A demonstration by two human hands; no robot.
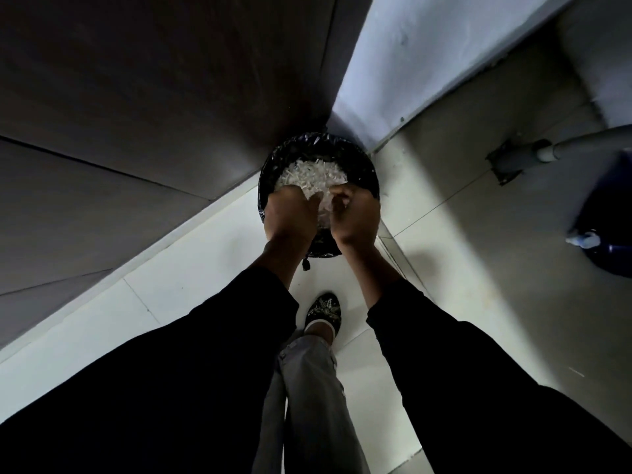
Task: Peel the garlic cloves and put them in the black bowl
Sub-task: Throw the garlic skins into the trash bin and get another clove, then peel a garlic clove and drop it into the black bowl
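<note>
I stand over a round bin (367, 179) lined with a black plastic bag and filled with pale white scraps (309, 176). Both my hands hang just above its near half, backs toward me and fingers curled down. My left hand (289, 217) and my right hand (355, 217) are close together and pinch a pale, thin bit of garlic skin (322, 208) between them. The fingertips are mostly hidden behind the hands. I see no whole clove and no black bowl in this view.
The bin stands in a corner between a dark cabinet front (154, 114) on the left and a light wall (410, 63) behind. My shoe (323, 313) is on the pale tiled floor below. A grey pipe (564, 148) and a dark blue container (605, 227) are at the right.
</note>
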